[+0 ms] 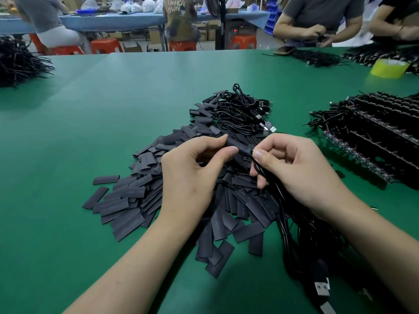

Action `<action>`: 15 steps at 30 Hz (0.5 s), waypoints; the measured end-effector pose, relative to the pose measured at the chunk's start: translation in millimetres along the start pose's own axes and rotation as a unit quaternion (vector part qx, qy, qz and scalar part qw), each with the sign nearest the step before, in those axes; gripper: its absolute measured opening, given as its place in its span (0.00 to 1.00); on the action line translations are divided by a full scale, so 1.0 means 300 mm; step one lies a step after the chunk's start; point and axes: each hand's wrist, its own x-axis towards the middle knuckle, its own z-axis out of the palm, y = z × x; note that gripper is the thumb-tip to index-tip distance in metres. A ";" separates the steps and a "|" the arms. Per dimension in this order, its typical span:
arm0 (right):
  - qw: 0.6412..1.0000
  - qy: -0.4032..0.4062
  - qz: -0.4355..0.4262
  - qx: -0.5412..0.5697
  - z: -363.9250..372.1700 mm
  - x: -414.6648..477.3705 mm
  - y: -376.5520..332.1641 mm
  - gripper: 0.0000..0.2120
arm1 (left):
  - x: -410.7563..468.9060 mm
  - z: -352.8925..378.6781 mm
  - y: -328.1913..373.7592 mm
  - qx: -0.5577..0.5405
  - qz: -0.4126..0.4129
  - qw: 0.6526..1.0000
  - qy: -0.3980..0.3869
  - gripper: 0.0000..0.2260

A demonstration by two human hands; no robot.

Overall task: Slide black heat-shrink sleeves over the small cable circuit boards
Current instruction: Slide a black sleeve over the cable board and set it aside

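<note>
A big heap of flat black heat-shrink sleeves point(133, 200) lies on the green table in front of me. Above it, my left hand point(195, 168) pinches one black sleeve point(240, 147) between thumb and forefinger. My right hand point(292, 164) grips a thin black cable point(283, 200) just at the sleeve's right end, its fingers curled round the wire. The small circuit board is hidden inside the sleeve or behind my fingers. The cable runs down to a USB plug point(322, 287) at the lower right.
Coiled USB cables point(244, 112) lie behind the heap. Rows of black cable assemblies point(376, 132) fill the right side. A yellow tape roll point(388, 68) stands far right, a black wire bundle point(15, 62) far left. Other people work across the table.
</note>
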 end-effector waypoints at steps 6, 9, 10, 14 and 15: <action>1.000 0.009 0.007 0.014 0.000 0.003 0.005 0.08 | 0.002 0.000 -0.006 -0.005 -0.005 1.000 -0.012 0.09; 0.997 0.012 0.033 0.071 0.002 0.007 0.016 0.04 | 0.008 0.001 -0.014 -0.048 -0.017 0.999 -0.018 0.07; 0.995 0.009 0.041 0.093 0.002 0.008 0.019 0.02 | 0.009 0.001 -0.017 -0.076 -0.029 0.996 -0.021 0.07; 0.992 -0.009 0.036 0.123 0.006 0.009 0.020 0.05 | 0.015 0.000 -0.019 -0.163 -0.080 0.983 -0.023 0.06; 0.992 -0.013 0.030 0.126 0.007 0.008 0.018 0.06 | 0.017 0.000 -0.019 -0.169 -0.086 0.982 -0.021 0.06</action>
